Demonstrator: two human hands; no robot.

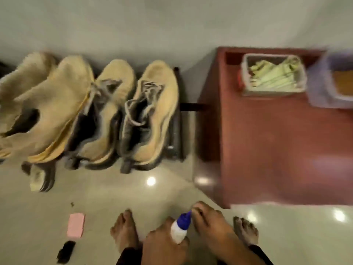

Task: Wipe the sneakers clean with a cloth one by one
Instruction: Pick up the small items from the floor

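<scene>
Dim, warm, motion-blurred view; lamp glare spots on the glossy floor (150, 181), edges seemingly warped.

The 1 head-worn view looks steeply down from standing height at the tiled floor (107, 197), with the person's bare feet at the bottom edge, the shoe rack (176, 115) (blurred) ahead-left and a red-brown table (277, 150) ahead-right.

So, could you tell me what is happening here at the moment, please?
A person stands barefoot on the tiled floor, left hand gripping a small white bottle while the right hand pinches its blue cap. Four tan sneakers sit untouched on a low rack. A pink cloth lies on the floor.
</scene>
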